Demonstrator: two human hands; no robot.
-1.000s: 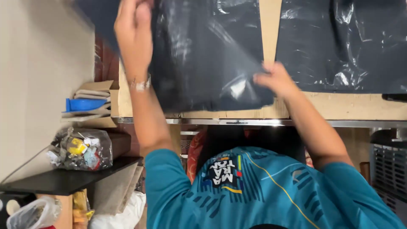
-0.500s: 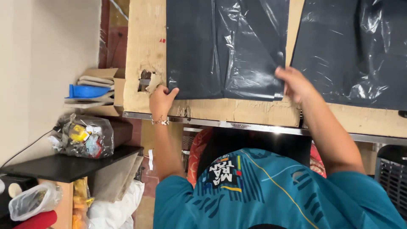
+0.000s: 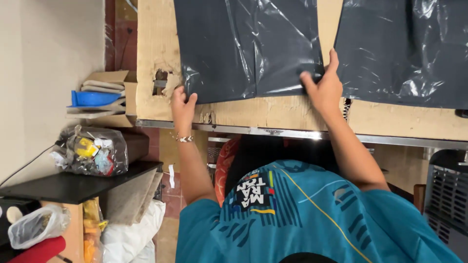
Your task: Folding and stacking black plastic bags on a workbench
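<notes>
Both hands pinning a dark plastic sheet near the tabletop's front edge

The left hand (image 3: 183,104) is gripping the dark plastic sheet (image 3: 248,46) at its near-left corner; the right hand (image 3: 324,87) is pinching its near-right corner. Bare tabletop (image 3: 273,114) is showing in front, and a second dark sheet (image 3: 404,48) is lying just beside.

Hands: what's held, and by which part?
Both hands are on the near black plastic bag: left hand at its lower left corner, right hand at its lower right corner, on the worktable.
</notes>
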